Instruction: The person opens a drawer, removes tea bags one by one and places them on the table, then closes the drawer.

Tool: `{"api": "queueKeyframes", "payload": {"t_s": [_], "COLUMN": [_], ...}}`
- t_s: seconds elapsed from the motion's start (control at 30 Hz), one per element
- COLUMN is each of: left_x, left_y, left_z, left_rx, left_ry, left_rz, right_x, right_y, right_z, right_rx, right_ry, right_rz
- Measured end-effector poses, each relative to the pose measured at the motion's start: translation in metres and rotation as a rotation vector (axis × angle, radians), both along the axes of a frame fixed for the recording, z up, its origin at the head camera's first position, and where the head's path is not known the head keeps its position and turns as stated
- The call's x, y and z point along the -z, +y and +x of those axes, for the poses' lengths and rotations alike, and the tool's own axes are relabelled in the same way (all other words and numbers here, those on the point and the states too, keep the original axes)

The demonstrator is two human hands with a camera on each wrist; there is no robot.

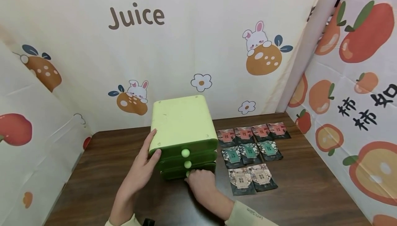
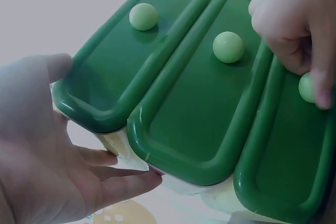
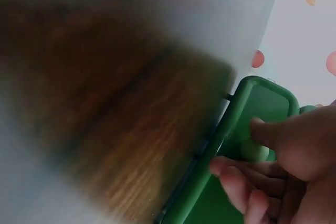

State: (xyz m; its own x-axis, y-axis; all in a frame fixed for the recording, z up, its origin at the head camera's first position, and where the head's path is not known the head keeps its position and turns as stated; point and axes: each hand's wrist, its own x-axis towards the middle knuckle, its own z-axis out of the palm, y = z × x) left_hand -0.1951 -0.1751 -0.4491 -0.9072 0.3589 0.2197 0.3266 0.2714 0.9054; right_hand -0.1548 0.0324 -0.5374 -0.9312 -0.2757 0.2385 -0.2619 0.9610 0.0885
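A small light-green box with three dark green drawers (image 1: 183, 119) stands on the table, each drawer front bearing a round pale knob. My left hand (image 1: 141, 169) rests against the box's left side. Its thumb touches the top drawer's front corner, and its fingers (image 2: 131, 187) lie fairly straight along the side. Low at the front, my right hand (image 1: 203, 184) pinches the bottom drawer's knob (image 2: 306, 87) between thumb and fingers. The top knob (image 2: 143, 17) and middle knob (image 2: 228, 47) are untouched. The drawers' insides are hidden.
Right of the box, flat sachets lie in rows on the brown wooden table (image 1: 102, 171): several red ones (image 1: 245, 134) at the back, three green ones (image 1: 250, 152) mid-way, two beige ones (image 1: 240, 181) in front. Printed curtains (image 1: 198, 40) hang behind and at both sides.
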Motion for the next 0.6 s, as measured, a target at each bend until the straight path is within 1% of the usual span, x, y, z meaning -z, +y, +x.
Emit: {"api": "queueKeyframes", "payload": {"t_s": [0.03,0.1,0.27,0.37,0.5,0.57,0.6], "left_x": [0.0,0.001,0.004,0.007,0.008,0.008,0.008], "left_y": [-0.001,-0.004,-0.014,-0.019,-0.023,-0.024,-0.025], "left_z": [-0.001,-0.003,-0.006,-0.006,-0.008,-0.009,-0.01], "left_rx": [-0.003,-0.007,0.002,0.01,0.031,0.042,0.039], "left_ry": [0.003,-0.013,-0.088,-0.09,-0.075,-0.073,-0.067], "left_rz": [-0.003,0.008,0.06,0.081,0.116,0.124,0.123], "right_x": [0.001,0.002,0.006,0.008,0.011,0.008,0.004], "right_y": [0.001,0.001,-0.004,-0.005,-0.004,0.001,0.006], "right_z": [0.0,-0.001,-0.001,-0.001,-0.003,-0.004,-0.004], "right_rx": [0.0,-0.014,-0.066,-0.101,-0.129,-0.138,-0.143], "right_ry": [-0.017,-0.045,-0.15,-0.202,-0.211,-0.211,-0.226], "right_rz": [-0.011,-0.038,-0.104,-0.119,-0.104,-0.095,-0.094]}}
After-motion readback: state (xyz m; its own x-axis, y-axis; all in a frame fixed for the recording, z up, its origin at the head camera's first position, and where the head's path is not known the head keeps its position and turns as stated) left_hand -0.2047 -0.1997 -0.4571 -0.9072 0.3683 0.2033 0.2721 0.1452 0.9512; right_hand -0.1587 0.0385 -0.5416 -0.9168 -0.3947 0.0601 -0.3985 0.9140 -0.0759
